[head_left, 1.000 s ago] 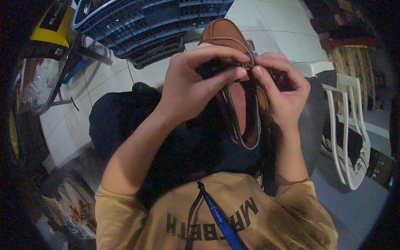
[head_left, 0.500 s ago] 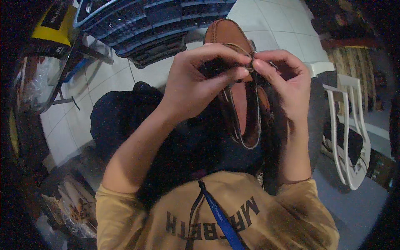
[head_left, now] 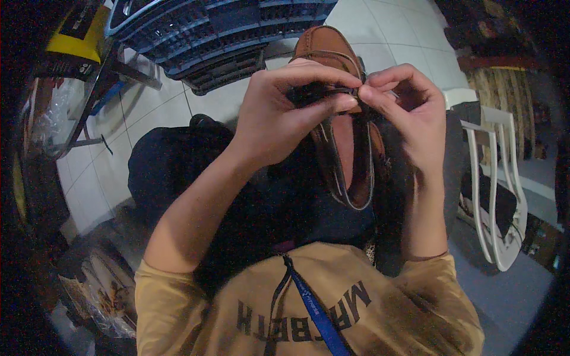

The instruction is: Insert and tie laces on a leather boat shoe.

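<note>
A brown leather loafer [head_left: 325, 45] with a dark-edged opening lies over my dark-clothed lap, its toe pointing away. Across its upper front, my left hand [head_left: 270, 113] is closed in a pinch, thumb and forefinger pressed together on a thin dark piece that looks like a strap or lace. My right hand [head_left: 412, 107] pinches at the same spot, its fingertips touching those of the left. What exactly lies between the right fingers is hidden. Beside the loafer's opening, under the right wrist, another brown leather part [head_left: 376, 141] shows, mostly covered.
Ahead stands a blue plastic crate [head_left: 231, 29] on a black crate [head_left: 228, 74]. To the right is a white plastic chair [head_left: 502, 178]. A metal stand [head_left: 133, 74] and a yellow-and-black item [head_left: 74, 41] are at the far left. Clear plastic wrapping [head_left: 110, 296] lies lower left.
The loafer's toe has tilted slightly, and a dark band across its upper has shifted. Both hands stay nearly in place, the right fingers moving slightly.
</note>
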{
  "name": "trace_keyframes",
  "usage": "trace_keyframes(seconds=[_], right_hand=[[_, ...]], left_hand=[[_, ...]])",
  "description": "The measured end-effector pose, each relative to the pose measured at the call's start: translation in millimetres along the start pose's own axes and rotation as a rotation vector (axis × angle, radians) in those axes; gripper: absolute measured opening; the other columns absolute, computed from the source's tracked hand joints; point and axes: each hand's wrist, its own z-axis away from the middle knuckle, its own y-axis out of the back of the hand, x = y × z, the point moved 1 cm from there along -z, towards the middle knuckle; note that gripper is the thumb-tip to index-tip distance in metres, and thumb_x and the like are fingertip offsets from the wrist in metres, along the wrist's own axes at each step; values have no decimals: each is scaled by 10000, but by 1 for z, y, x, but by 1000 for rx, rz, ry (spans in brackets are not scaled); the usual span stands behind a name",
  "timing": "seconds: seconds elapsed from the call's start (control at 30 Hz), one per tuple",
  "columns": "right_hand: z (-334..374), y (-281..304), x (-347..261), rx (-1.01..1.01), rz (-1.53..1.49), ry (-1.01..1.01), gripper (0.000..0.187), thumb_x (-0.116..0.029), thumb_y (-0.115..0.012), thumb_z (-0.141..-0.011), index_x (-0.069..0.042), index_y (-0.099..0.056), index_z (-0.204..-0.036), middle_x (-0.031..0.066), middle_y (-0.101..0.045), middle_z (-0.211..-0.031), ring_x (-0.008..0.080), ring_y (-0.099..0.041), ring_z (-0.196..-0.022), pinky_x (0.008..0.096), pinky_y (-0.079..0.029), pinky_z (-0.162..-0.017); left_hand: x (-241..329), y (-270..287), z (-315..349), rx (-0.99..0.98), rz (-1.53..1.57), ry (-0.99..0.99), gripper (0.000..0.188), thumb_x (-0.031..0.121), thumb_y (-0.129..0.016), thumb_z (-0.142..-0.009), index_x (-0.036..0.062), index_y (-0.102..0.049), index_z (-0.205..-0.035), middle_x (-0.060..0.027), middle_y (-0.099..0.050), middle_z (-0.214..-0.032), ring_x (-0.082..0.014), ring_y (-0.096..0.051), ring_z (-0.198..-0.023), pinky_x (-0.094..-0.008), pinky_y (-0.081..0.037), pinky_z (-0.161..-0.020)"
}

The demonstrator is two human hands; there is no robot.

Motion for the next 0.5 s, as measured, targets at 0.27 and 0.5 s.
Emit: trace_keyframes(seconds=[0.27,0.5], right_hand=[[-3,-2,2,-9,6,-14,274,-30,-843,-835,5,-711,-1072,65,-758,-905,90,-700,-825,207,-540,-765],[-2,5,-5,4,-162,-59,342,-13,-755,-912,34,-666,-1239,108,-763,-1004,132,-709,-946,253,-553,-862]], left_hand=[[-1,2,-2,30,-93,-34,194,76,-829,-838,40,-797,-1026,-72,-778,-1033,-167,-713,-998,-312,-526,-928],[2,7,-5,20,-80,56,244,116,-818,-867,39,-778,-1094,-44,-766,-1040,-121,-681,-986,-291,-527,-921]])
